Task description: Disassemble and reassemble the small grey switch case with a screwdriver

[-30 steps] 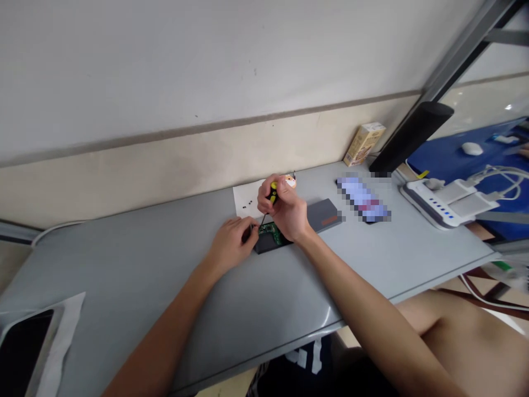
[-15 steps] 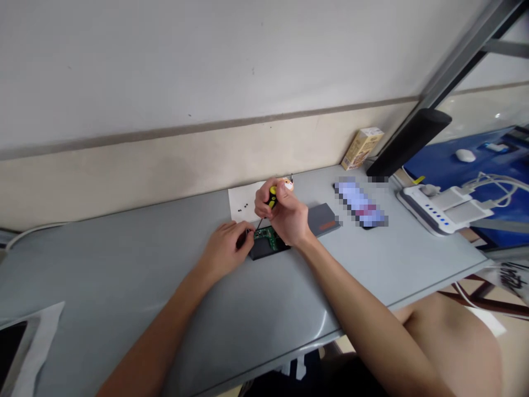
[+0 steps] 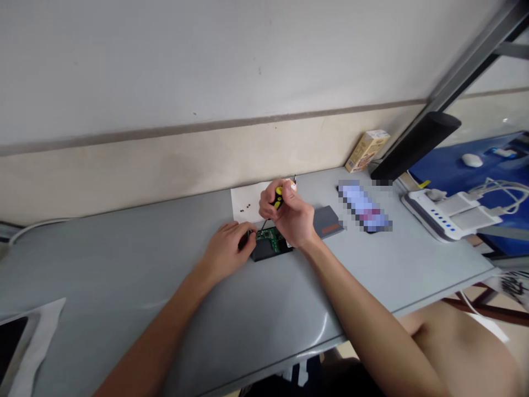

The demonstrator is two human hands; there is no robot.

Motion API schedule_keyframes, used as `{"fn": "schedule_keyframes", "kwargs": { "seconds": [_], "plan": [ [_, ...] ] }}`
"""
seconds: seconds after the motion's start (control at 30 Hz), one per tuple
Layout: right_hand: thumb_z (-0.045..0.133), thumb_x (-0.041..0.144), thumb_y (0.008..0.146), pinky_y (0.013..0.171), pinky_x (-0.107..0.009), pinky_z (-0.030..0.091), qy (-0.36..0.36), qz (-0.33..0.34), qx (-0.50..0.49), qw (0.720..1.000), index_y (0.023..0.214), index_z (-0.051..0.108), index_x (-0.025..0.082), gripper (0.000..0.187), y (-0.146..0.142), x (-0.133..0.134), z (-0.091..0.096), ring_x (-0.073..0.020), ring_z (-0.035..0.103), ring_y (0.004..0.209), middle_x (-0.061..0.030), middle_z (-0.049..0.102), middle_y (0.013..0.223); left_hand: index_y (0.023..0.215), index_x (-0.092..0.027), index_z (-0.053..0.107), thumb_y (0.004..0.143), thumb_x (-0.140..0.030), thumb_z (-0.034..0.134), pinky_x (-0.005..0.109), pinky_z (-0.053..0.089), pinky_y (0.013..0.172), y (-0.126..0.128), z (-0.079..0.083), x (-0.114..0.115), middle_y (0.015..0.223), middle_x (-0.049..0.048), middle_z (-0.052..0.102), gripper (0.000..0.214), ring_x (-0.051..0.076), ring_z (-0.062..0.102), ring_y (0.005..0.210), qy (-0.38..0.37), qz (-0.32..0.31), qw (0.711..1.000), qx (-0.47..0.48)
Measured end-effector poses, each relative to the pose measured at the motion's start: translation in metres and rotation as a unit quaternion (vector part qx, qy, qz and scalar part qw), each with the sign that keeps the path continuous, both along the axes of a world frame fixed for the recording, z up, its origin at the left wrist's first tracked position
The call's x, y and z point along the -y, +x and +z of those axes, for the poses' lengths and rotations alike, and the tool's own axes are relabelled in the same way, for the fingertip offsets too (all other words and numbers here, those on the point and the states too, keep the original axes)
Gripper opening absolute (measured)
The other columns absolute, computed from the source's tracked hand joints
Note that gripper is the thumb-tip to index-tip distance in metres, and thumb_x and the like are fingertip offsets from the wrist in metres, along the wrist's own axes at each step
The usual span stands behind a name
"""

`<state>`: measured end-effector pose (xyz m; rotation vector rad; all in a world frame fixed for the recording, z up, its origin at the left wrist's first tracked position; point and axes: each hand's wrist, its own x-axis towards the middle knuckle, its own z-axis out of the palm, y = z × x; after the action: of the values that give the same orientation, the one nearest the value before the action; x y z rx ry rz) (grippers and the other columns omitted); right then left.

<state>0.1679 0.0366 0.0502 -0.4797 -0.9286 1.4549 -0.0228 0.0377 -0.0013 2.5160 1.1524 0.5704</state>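
My right hand (image 3: 291, 218) is closed round a small screwdriver (image 3: 278, 199) with a yellow and black handle, its thin shaft angled down onto a green circuit board (image 3: 268, 238). The board sits in a dark flat case (image 3: 266, 251) on the grey table (image 3: 124, 275). My left hand (image 3: 229, 247) rests at the case's left end, fingers curled against its edge. A grey cover with an orange label (image 3: 328, 221) lies just right of my right hand. Behind the hands a white paper sheet (image 3: 246, 201) carries a few tiny dark screws (image 3: 246, 208).
A phone (image 3: 364, 208) lies to the right, a white charging hub with cables (image 3: 448, 212) beyond it. A small carton (image 3: 367, 150) and a black post (image 3: 415, 146) stand by the wall. A dark screen on white wrapping (image 3: 19, 344) lies at the table's front left corner.
Both hands stay at the case and screwdriver; only the view has shifted slightly, so the scene sits a little further right and lower than half a second ago.
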Motion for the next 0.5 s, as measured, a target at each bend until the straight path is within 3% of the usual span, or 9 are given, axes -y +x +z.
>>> {"fn": "schedule_keyframes", "kwargs": {
  "seconds": [0.5],
  "plan": [
    [0.051,0.053,0.101,0.056,-0.029,0.034,-0.011,-0.011,-0.037,0.999,0.077,0.052,0.022,0.039,-0.0027,-0.0007,-0.0015,-0.0126,0.032,0.058,0.0019,0.035,0.067,0.104,-0.022,0.064,0.099,-0.023,0.049,0.037,0.046,0.086,0.0010,0.0007,0.0009,0.095,0.0016,0.074,0.016,0.021,0.067,0.088,0.000,0.007,1.000,-0.010]
  ]
}}
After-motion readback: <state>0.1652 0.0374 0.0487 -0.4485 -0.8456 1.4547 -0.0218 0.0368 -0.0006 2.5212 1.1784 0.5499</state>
